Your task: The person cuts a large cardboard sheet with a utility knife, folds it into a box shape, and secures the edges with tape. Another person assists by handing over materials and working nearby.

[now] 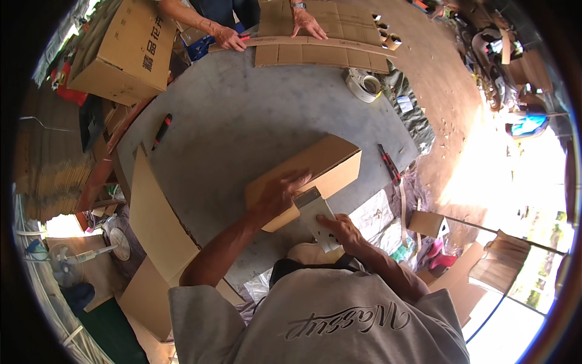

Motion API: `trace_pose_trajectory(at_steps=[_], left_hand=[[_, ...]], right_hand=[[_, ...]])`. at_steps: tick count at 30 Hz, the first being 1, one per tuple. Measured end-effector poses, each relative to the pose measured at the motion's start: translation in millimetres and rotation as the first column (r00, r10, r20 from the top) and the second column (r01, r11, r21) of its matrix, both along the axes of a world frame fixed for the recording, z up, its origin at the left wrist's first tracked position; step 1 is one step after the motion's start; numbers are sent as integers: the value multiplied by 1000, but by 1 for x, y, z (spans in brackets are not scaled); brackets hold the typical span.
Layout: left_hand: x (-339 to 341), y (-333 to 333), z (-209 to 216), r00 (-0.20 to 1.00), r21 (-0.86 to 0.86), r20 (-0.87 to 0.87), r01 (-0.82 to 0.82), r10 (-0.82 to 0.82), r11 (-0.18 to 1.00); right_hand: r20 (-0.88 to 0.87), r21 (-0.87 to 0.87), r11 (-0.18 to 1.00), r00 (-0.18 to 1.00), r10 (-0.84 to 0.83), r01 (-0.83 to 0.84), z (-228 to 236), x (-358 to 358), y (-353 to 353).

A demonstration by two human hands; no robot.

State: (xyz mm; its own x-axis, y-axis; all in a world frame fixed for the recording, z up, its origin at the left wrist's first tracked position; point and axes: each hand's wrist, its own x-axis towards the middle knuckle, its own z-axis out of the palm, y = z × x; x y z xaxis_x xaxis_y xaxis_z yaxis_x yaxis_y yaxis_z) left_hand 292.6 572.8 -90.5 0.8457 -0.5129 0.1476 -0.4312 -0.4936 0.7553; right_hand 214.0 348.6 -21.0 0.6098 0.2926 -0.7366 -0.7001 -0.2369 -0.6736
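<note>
A closed brown cardboard box point(339, 159) lies at an angle on the grey table in front of me. My left hand point(284, 193) is over its near left side with the fingers stretched out and apart, slightly blurred; whether it presses on the cardboard is hard to tell. My right hand point(343, 230) is closed round a flat, pale grey, box-shaped tool point(315, 217) with a dark upper end. That end is right at the box's near edge, close to my left fingers. The palm side of my right hand is hidden.
Across the grey table point(212, 103), a co-worker's hands hold a red cutter and flat cardboard point(321, 54). A tape roll point(364, 85), a red-black utility knife point(389, 164) and another knife point(162, 130) lie on top. An upright cardboard sheet point(154, 212) stands at left.
</note>
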Motion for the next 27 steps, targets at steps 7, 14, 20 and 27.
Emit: trace_pose_trajectory(at_steps=[7,14,20,27], left_hand=[[4,2,3,994,-4,-99,53,-53,999],[6,6,-4,989,1,-108,100,-99,995],[5,5,7,979,41,-122,169,-162,985],[3,9,-8,979,154,-9,204,-205,967]], right_hand=[[-18,60,997,999,-42,43,-13,-5,-4],[116,-6,1000,993,-16,16,-41,-16,-11],[-41,-144,988,998,-57,51,-32,-33,-20],[62,-104,993,996,-56,63,-75,-51,-34]])
